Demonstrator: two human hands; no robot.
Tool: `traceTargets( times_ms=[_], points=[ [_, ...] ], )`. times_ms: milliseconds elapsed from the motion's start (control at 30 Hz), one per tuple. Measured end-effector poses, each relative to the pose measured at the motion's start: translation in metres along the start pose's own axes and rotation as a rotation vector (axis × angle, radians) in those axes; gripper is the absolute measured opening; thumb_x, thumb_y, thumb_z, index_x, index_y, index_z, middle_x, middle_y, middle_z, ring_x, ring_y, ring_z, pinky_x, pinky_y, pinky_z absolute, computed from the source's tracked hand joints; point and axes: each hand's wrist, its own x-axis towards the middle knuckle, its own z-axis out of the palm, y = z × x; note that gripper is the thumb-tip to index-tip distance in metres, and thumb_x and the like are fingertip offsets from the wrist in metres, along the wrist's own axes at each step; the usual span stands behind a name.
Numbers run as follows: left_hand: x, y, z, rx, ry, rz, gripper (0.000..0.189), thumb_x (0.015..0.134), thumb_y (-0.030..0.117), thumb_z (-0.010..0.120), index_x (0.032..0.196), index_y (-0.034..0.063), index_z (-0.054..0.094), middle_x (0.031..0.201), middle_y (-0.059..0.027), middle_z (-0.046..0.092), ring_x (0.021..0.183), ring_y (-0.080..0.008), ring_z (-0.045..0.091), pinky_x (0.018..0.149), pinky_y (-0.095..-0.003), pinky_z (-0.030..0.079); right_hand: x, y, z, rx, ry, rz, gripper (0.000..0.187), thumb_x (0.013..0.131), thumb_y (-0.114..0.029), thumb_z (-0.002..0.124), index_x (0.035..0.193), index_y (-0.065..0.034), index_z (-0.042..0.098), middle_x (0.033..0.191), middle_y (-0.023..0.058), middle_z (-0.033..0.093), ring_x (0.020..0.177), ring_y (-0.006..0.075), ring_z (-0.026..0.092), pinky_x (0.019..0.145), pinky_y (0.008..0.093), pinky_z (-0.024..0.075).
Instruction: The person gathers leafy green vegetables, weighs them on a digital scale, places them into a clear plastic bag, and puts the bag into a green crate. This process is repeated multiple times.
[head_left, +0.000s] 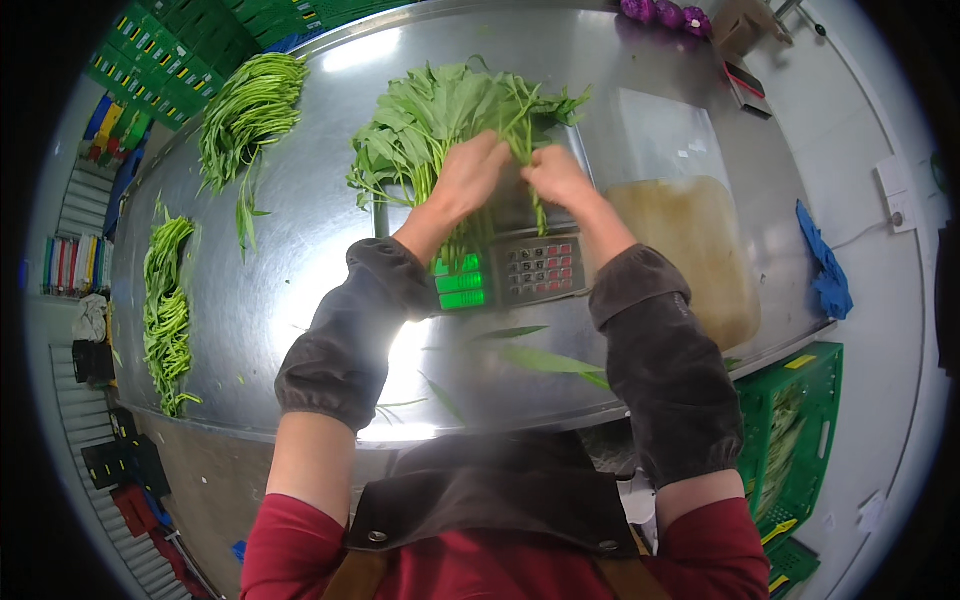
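Note:
A large bunch of leafy green vegetable (420, 120) with long stems lies on the pan of a digital scale (538, 266), whose green display is lit. My left hand (472, 171) is over the right part of the bunch, its fingers bent at the stems; whether it grips any is blurred. Just right of it, my right hand (556, 176) pinches a few green stems (536, 206) that hang down towards the keypad. Two more piles lie on the steel table (300, 187): cut greens at the upper left (259, 97) and a narrow heap at the left edge (169, 315).
A brown-stained translucent board (675, 262) lies right of the scale. Purple produce (664, 13) and a phone (745, 80) are at the far right. Green crates stand at the back left (157, 67) and lower right (799, 435). A blue cloth or glove (825, 270) hangs over the right edge.

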Motion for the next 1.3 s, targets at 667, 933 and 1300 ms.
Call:
traceTargets(
  times_ms=[667, 933, 1300],
  points=[
    [-0.108, 0.137, -0.028, -1.042, 0.555, 0.135, 0.036, 0.101, 0.022, 0.04, 0.121, -0.0068, 0.05, 0.117, -0.0203, 0.059, 0.107, -0.0277, 0.06, 0.093, -0.0364, 0.048, -0.144, -0.151, -0.08, 0.24, 0.507, -0.641, 0.012, 0.083, -0.015, 0.054, 0.081, -0.0042, 0.058, 0.069, 0.0151, 0.06, 0.058, 0.0239, 0.061, 0.054, 0.0378, 0.0475],
    [-0.242, 0.055, -0.078, -0.969, 0.774, -0.327, 0.043, 0.102, 0.022, 0.032, 0.131, -0.0087, 0.037, 0.131, -0.021, 0.049, 0.118, -0.0352, 0.052, 0.099, -0.0454, 0.045, -0.201, -0.204, 0.114, 0.085, 0.251, -0.667, 0.043, 0.082, -0.01, 0.054, 0.12, 0.0054, 0.043, 0.104, 0.0242, 0.055, 0.066, 0.034, 0.064, 0.05, 0.0396, 0.0519],
    [-0.339, -0.175, -0.13, -0.418, 0.881, -0.933, 0.026, 0.094, 0.023, 0.054, 0.108, 0.0019, 0.05, 0.084, -0.0072, 0.058, 0.071, -0.0201, 0.059, 0.058, -0.034, 0.05, -0.216, -0.118, 0.119, 0.646, -0.379, -0.175, 0.032, 0.086, -0.011, 0.059, 0.117, -0.0018, 0.055, 0.104, 0.0193, 0.062, 0.098, 0.0342, 0.06, 0.083, 0.0408, 0.048]
  ],
)
